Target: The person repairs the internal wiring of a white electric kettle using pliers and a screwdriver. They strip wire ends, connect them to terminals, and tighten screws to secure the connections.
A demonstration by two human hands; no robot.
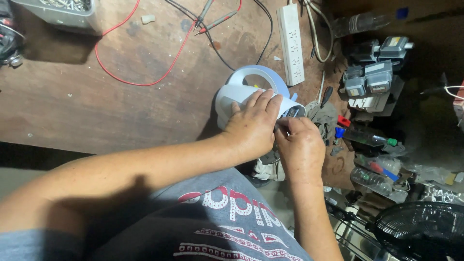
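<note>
The left hand (252, 126) lies flat over a white and pale-blue appliance body (241, 94), clasping it; its long axis runs away leftward. The right hand (300, 145) pinches at its near open end. Beyond, on the wooden surface (96, 106), lie a power strip (291, 41) and red wire (140, 82).

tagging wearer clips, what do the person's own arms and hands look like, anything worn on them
Both forearms are bare right down to the wrists; no long sleeves, gloves or watch show. The left hand and right hand show no rings or bands that I can make out. A grey short sleeve shows at the left upper arm, matching the grey T-shirt with red and white print.
</note>
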